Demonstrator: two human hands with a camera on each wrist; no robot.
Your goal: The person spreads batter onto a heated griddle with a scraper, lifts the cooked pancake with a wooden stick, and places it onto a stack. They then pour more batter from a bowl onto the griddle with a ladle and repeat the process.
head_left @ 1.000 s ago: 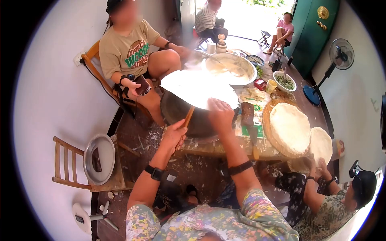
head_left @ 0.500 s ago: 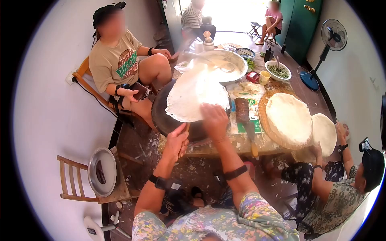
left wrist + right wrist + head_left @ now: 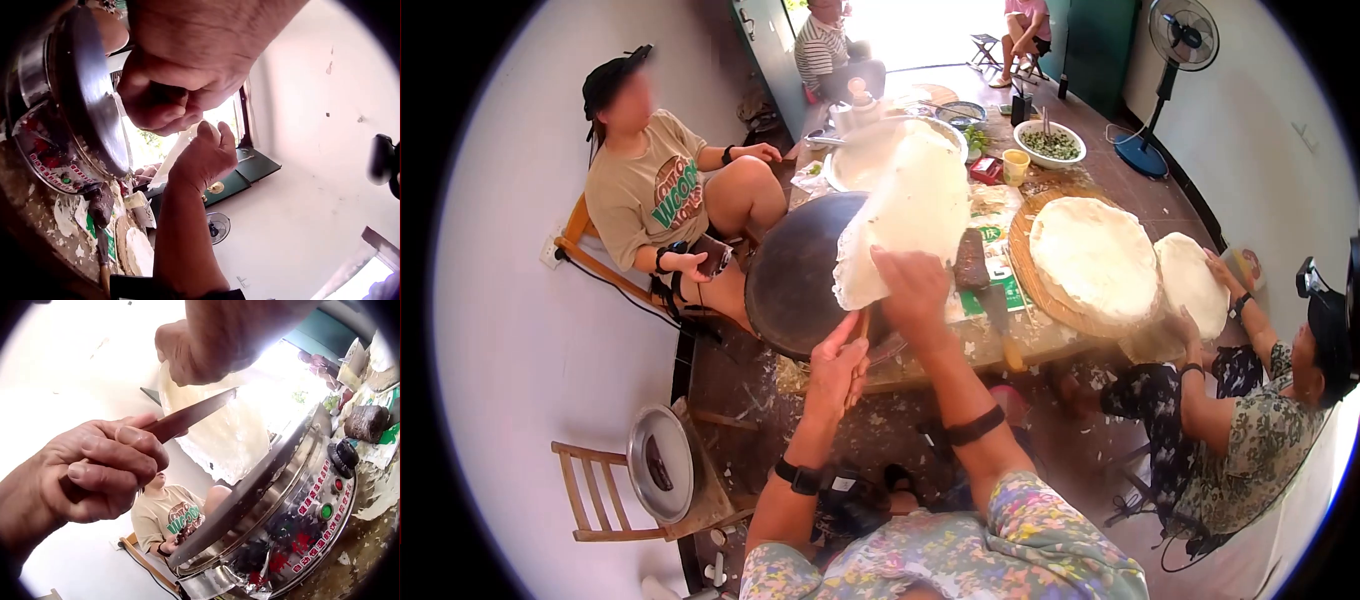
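A thin, pale pancake (image 3: pixel 915 205) hangs raised over the right side of the round black griddle (image 3: pixel 795 275). My right hand (image 3: pixel 915 295) pinches its near edge; in the right wrist view the sheet (image 3: pixel 215 434) droops below that hand (image 3: pixel 215 347). Curled around a flat wooden spatula (image 3: pixel 190 417), my left hand (image 3: pixel 103 469) is just in front of the griddle's near rim. In the head view the left hand (image 3: pixel 837 372) is low beside the right, with little of the spatula showing. From the left wrist, my left hand (image 3: pixel 187 69) fills the top.
Right of the griddle lie a dark, crusted scraper (image 3: pixel 972 262) and a round board (image 3: pixel 1022 235) stacked with pancakes (image 3: pixel 1093 258). Behind stands a large batter basin (image 3: pixel 850 165), with a bowl of chopped greens (image 3: pixel 1050 143) farther right. One person sits left (image 3: pixel 670 190), another right (image 3: pixel 1250 430).
The pancake has come away from the griddle's middle and swung right, baring the griddle's left part. My right hand keeps its edge, my left the spatula. The head view has shifted.
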